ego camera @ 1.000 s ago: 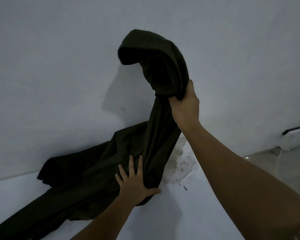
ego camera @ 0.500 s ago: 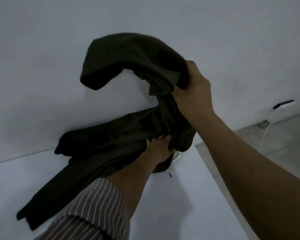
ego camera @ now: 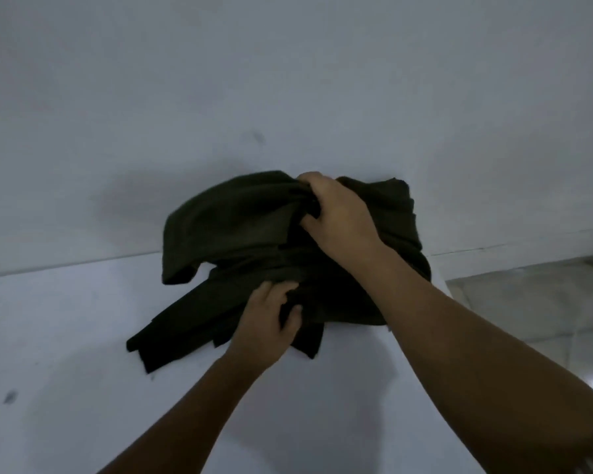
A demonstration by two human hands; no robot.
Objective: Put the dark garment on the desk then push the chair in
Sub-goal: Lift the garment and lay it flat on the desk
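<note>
The dark garment [ego camera: 226,234] lies bunched in a heap on the white desk [ego camera: 83,354], at the back by the wall and near the desk's right edge. My right hand [ego camera: 339,217] grips a fold at the top of the heap, fingers curled into the cloth. Lower down, my left hand [ego camera: 267,319] clutches the front part of the garment against the desk. A flat tail of the fabric sticks out to the lower left. The chair is not in view.
A plain white wall [ego camera: 288,80] rises right behind the desk. Past the desk's right edge lies a glossy tiled floor [ego camera: 528,309] with a light reflection. A small dark smudge [ego camera: 10,396] marks the desk at the left.
My right hand has come down from head height and folded the raised part of the garment onto the heap. The spread-out cloth is now gathered into a compact pile.
</note>
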